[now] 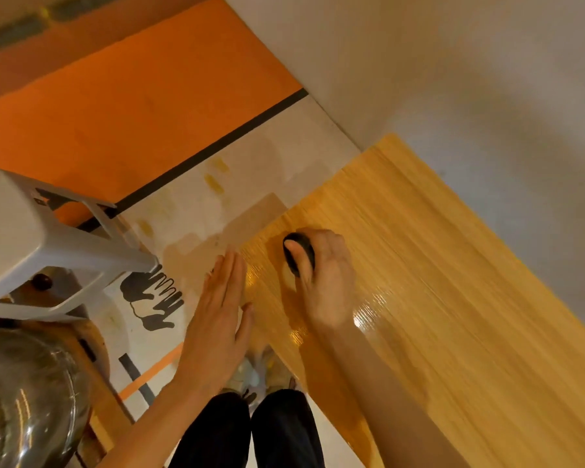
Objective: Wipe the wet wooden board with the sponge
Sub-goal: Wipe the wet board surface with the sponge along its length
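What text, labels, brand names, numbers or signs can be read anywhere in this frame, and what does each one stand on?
None can be read.
The floor sheet beside the wooden board carries a black hand-shaped drawing, not lettering.
The white stool has a small dark mark near its edge, too blurred to read.
The dark sponge in the right hand shows no label; the left hand covers no print that I can see.

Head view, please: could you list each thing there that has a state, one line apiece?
Wooden board: lying flat, glossy and wet near the hands, duller toward the far end.
Sponge: dark, pressed on the board under the right hand.
Right hand: grips the sponge.
Left hand: flat, fingers straight, at the board's left edge.
Plastic stool: standing upright.
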### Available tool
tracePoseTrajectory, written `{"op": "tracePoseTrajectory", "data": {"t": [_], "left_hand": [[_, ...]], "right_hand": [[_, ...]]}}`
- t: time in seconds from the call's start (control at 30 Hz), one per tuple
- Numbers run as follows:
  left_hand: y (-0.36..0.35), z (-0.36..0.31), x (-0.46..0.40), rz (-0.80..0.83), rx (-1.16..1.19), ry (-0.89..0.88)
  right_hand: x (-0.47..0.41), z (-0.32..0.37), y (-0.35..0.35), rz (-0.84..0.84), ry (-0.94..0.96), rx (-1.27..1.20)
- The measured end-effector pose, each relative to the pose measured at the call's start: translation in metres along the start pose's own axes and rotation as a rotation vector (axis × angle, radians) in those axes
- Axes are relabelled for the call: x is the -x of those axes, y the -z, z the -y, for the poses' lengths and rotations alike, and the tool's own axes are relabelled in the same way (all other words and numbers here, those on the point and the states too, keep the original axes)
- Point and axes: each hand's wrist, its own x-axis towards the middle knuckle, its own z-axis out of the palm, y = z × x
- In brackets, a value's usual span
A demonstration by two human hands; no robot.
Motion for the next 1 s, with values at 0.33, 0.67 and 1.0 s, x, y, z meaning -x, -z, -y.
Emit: {"op": "tracePoseTrajectory", "data": {"t": [0.33,0.67,1.0], "left_hand": [[0.025,0.015,-0.002,0.167,-0.002,-0.123],[0.028,0.011,-0.005,0.217,-0.024,-0.389],[0.016,0.009,-0.008,0.360,-0.172,-0.494]], "right_hand": [[0.072,0.028,-0.051,-0.313,-0.158,-0.027],[0.131,0.049,-0.072,-0.055,-0.190,0.359],[0.129,0.040,-0.045,0.111,-0.166,0.317]]}}
